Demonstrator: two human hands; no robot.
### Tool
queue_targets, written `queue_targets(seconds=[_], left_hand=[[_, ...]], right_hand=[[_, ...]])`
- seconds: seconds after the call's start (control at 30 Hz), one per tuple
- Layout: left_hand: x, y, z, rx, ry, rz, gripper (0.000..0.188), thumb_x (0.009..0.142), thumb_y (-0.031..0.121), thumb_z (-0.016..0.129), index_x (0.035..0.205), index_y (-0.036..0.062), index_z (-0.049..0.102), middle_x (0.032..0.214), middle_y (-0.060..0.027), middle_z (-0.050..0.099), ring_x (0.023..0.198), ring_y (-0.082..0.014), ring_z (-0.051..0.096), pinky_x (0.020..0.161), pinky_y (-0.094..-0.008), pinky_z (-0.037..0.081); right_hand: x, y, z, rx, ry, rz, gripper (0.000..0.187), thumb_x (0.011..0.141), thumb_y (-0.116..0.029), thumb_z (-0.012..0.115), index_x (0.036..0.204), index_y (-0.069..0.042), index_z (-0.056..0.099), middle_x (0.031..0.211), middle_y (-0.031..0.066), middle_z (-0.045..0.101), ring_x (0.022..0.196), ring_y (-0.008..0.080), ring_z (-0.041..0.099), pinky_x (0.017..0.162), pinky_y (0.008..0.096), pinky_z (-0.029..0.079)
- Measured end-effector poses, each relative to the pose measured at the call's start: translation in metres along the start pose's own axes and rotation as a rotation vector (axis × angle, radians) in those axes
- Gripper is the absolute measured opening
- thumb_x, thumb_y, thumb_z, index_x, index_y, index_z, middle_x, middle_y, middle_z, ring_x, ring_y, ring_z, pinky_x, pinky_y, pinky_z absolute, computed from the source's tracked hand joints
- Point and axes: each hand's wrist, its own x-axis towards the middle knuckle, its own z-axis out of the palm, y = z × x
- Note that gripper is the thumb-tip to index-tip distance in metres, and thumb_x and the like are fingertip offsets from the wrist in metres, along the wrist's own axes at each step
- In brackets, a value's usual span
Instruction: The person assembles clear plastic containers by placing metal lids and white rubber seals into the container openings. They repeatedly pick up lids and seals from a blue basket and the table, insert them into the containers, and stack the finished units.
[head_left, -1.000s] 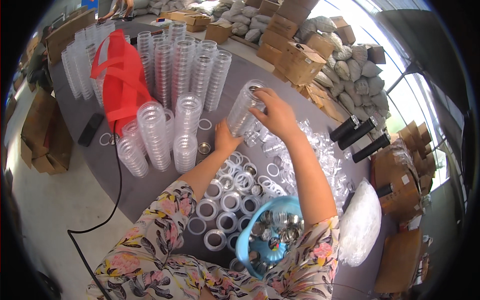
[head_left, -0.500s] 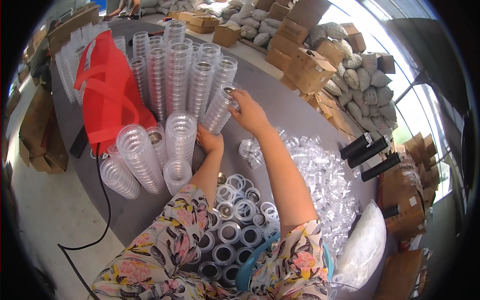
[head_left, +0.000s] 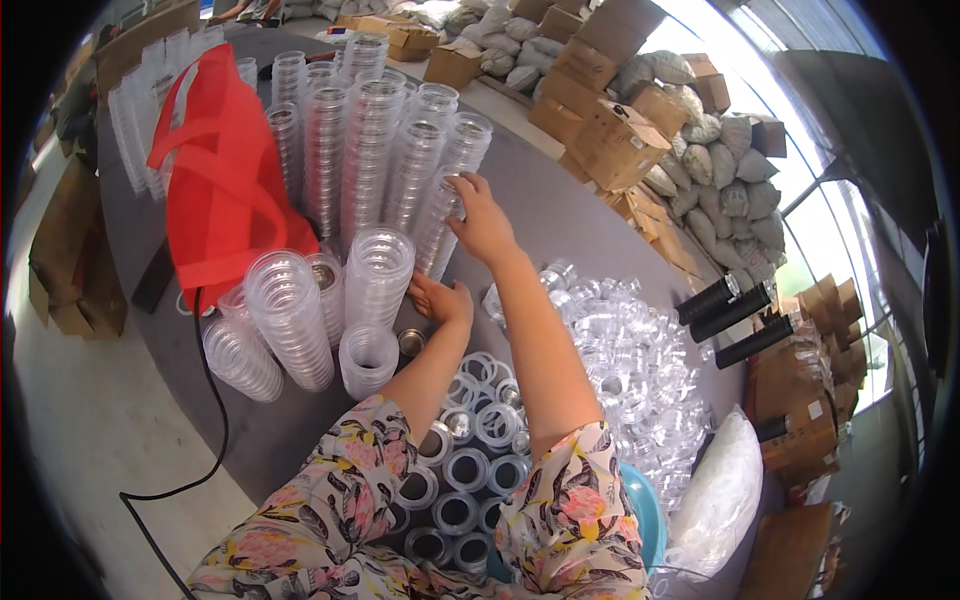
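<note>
A tall stack of clear round plastic cups (head_left: 433, 236) stands almost upright at the near right of a group of similar stacks (head_left: 372, 150). My right hand (head_left: 484, 222) has its fingers curled against the upper right side of this stack. Lower down, my left hand (head_left: 443, 300) grips around its base, with the fingertips partly hidden. Nearer stacks of clear cups (head_left: 290, 315) and another stack (head_left: 378, 270) stand left of my left hand. Beneath my forearms lie many loose clear rings (head_left: 456, 512), and one small silvery round piece (head_left: 411, 343) sits by my left wrist.
A red fabric bag (head_left: 225, 190) stands among the stacks at left, with a black cable (head_left: 222, 420) hanging nearby. Right of my arms is a heap of small clear plastic parts (head_left: 640, 360), a teal basin (head_left: 645, 515) and a filled plastic bag (head_left: 718, 495). Cartons (head_left: 620, 145) stand beyond the table.
The stack between my hands has gone from tilted to nearly upright, closer against the other stacks. My left hand has moved slightly right and down; my right hand has shifted slightly left.
</note>
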Motion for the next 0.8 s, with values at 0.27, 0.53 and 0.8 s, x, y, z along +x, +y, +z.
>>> queue_targets(seconds=[0.27,0.53,0.8], left_hand=[[-0.032,-0.011,-0.048,-0.277,-0.127,0.408,0.077,0.073,0.002,0.061,0.138,-0.0010,0.019,0.139,-0.0261,0.022,0.130,-0.0393,0.026,0.107,-0.0455,0.022],[-0.083,0.049,-0.150,-0.613,-0.455,0.751,0.067,0.076,-0.005,0.054,0.136,-0.0006,0.026,0.133,-0.0200,0.032,0.130,-0.0324,0.032,0.108,-0.0391,0.025],[-0.089,0.037,-0.273,-0.380,-0.575,0.854,0.030,0.074,0.003,0.065,0.103,0.0037,0.058,0.091,-0.0062,0.060,0.085,-0.0200,0.054,0.073,-0.0313,0.041]], right_hand=[[-0.008,-0.015,-0.008,0.153,0.063,0.079,0.068,0.072,-0.013,0.071,0.132,-0.015,0.041,0.129,0.0154,0.043,0.108,0.0290,0.053,0.079,0.0341,0.050],[-0.034,-0.043,-0.037,0.339,0.389,0.284,0.047,0.085,-0.032,0.059,0.121,-0.003,0.050,0.112,0.0169,0.055,0.097,0.0271,0.057,0.080,0.0339,0.046],[-0.129,-0.164,-0.061,0.665,-0.105,0.620,0.053,0.091,-0.045,0.044,0.108,0.003,0.057,0.096,0.0209,0.063,0.099,0.0293,0.059,0.084,0.0351,0.043]])
